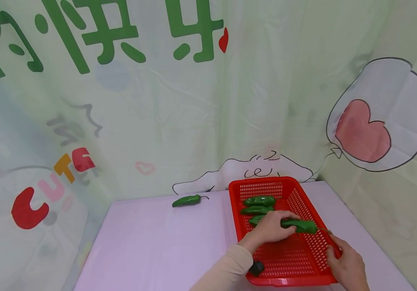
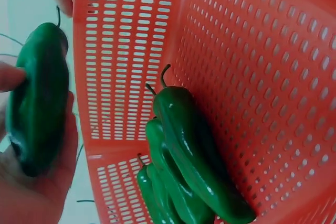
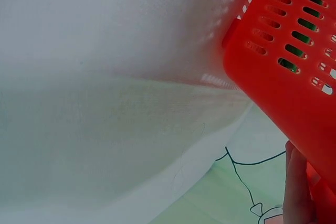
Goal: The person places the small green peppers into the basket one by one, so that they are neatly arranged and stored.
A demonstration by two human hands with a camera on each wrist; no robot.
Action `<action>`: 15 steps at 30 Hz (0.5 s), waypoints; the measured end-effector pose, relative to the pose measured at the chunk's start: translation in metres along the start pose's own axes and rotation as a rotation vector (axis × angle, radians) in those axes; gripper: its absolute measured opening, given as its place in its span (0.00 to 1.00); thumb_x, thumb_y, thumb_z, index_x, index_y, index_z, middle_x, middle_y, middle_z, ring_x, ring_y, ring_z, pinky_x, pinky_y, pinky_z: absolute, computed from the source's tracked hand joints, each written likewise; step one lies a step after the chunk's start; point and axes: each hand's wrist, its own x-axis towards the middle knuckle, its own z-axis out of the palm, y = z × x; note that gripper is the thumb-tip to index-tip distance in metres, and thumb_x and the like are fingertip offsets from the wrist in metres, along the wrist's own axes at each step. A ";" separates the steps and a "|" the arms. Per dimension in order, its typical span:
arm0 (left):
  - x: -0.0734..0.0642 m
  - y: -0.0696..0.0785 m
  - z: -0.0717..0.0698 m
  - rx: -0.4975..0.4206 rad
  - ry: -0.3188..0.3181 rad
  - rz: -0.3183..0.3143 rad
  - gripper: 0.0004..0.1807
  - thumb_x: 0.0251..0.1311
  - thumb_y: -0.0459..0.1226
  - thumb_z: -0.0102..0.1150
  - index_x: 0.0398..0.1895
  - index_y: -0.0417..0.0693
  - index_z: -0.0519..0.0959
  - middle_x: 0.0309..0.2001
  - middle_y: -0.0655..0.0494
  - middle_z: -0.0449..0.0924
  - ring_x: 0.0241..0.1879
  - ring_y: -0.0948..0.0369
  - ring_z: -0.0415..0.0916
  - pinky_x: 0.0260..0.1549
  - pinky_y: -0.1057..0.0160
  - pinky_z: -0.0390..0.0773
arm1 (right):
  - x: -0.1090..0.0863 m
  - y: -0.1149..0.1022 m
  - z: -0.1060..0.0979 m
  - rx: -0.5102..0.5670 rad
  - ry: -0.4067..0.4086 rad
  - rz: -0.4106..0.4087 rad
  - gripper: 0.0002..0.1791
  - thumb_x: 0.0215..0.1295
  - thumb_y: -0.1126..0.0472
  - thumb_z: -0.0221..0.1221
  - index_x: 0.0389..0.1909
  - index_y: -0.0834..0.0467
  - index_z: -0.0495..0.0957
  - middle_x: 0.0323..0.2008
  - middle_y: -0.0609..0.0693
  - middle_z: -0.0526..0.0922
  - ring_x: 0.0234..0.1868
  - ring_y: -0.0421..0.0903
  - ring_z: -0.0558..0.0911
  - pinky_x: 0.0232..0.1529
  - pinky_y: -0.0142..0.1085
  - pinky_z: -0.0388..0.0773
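My left hand [image 1: 275, 227] is over the red plastic basket [image 1: 263, 281] and holds a long green pepper [image 1: 306, 227] between thumb and fingers. In the left wrist view, the held pepper [image 2: 43, 93] has its thin stem pointing up, beside the basket's slotted wall. My right hand [image 1: 350, 264] grips the basket's right rim near the front corner; in the right wrist view its fingers [image 3: 298, 190] lie along the rim. Inside the basket, several green peppers [image 2: 189, 145] lie side by side; the head view shows them toward the back, partly behind my left hand.
Another green pepper [image 1: 187, 201] lies on the pale lilac table [image 1: 157, 242], left of the basket near the back edge. A printed curtain [image 1: 186, 121] hangs behind the table and at both sides. A small black object [image 1: 256, 268] shows by my left wrist.
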 end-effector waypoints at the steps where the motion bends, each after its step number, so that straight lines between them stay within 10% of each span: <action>1: 0.000 -0.001 0.001 -0.004 0.005 -0.015 0.18 0.64 0.41 0.59 0.57 0.60 0.81 0.46 0.74 0.79 0.36 0.74 0.69 0.37 0.77 0.69 | 0.000 0.000 0.000 0.002 -0.002 -0.002 0.25 0.63 0.67 0.54 0.60 0.77 0.69 0.54 0.79 0.72 0.32 0.57 0.77 0.24 0.37 0.73; 15: -0.004 -0.006 0.004 0.158 -0.032 -0.193 0.13 0.56 0.40 0.68 0.46 0.59 0.85 0.40 0.73 0.82 0.34 0.75 0.70 0.36 0.76 0.69 | 0.000 -0.006 -0.001 0.029 -0.076 0.061 0.29 0.66 0.66 0.51 0.68 0.71 0.63 0.59 0.79 0.67 0.24 0.49 0.73 0.17 0.34 0.70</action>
